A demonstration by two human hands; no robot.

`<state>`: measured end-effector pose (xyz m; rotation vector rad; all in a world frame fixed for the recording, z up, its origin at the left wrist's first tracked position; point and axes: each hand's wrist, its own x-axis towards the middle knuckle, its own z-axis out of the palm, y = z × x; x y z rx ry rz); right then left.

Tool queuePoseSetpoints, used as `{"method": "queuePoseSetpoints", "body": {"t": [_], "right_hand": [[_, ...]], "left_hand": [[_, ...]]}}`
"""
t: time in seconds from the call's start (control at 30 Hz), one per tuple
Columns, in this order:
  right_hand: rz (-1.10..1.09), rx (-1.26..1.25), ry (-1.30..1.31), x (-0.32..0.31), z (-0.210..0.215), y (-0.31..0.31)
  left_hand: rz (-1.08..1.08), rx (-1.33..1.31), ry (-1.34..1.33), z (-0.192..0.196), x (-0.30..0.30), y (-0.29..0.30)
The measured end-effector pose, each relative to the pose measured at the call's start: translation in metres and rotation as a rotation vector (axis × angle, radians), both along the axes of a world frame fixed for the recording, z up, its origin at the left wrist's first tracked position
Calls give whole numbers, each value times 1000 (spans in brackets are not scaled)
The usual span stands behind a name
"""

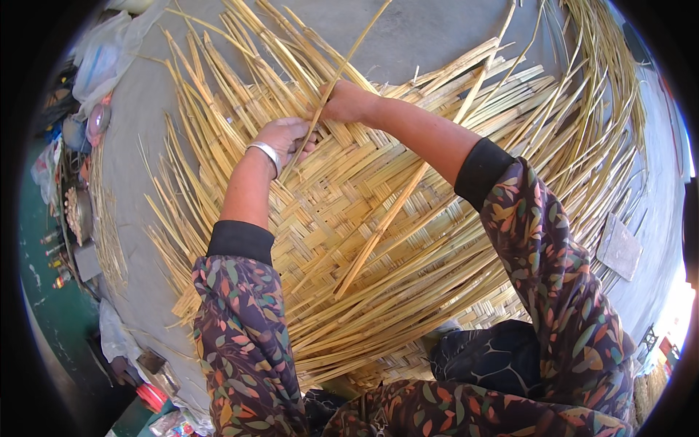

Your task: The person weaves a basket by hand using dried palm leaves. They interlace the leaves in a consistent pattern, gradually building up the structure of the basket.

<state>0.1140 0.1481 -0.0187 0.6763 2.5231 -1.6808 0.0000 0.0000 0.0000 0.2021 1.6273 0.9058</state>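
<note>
A woven mat of split reeds [313, 226] lies in front of me, its centre plaited in a diagonal pattern and its long loose ends fanning outward. Over its far part, my left hand [282, 140], a bracelet on its wrist, curls its fingers round a thin reed strip [358, 45]. Just beyond and to the right, my right hand [345, 103] closes on the same strip, its fingertips mostly hidden from view. The strip slants from the top edge down past both hands to the weave. A wider loose reed [382, 229] lies diagonally across the mat.
A big bundle of long reeds [615, 65] curves along the right on the grey floor [419, 36]. A flat grey slab [619, 246] rests at the right. Plastic bags [102, 62], a bowl [79, 213] and other clutter line the left side.
</note>
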Motion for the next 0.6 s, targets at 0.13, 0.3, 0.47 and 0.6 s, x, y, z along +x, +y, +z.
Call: {"method": "queuePoseSetpoints", "body": {"t": [0.13,0.3,0.47,0.6], "right_hand": [[-49,-366,14,-4,-5,3],[-32,-393,78,-4,-2,2],[-44,-167,96,-4,-5,-1],[-68,-105,51,-5,1,-2]], "left_hand": [[-25,-67,66,12,5,7],[-138,-147,363,9,9,19],[41,-73,483,-9,18,10],[130,-15,525,-29,14,-1]]}}
